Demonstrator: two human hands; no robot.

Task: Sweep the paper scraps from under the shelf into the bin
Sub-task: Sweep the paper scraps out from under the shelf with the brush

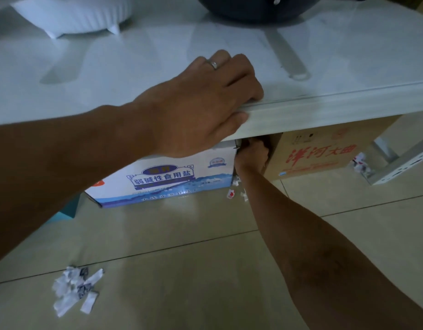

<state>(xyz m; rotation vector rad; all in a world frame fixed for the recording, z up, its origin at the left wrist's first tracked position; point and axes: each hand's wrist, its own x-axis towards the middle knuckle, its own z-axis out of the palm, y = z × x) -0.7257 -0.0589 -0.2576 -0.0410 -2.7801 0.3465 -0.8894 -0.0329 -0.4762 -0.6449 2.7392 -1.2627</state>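
A pile of torn paper scraps [74, 290] lies on the beige floor tiles at the lower left. A few more scraps [238, 189] sit in the gap between two cartons under the shelf, and another cluster [360, 165] lies by the shelf's right leg. My left hand [205, 98] grips the front edge of the pale shelf board [324, 108], fingers on top and thumb on its face. My right hand [252, 154] reaches under the shelf into the gap between the cartons, its fingers curled. The shadow hides what it holds, if anything.
Under the shelf stand a white and blue carton [163, 179] and a brown carton [320, 153]. On the shelf top are a white ribbed dish [70, 17] and a dark pan [253, 8] with a grey handle [285, 58]. A perforated metal leg [396, 163] stands at the right, and a teal object [67, 210] at the left.
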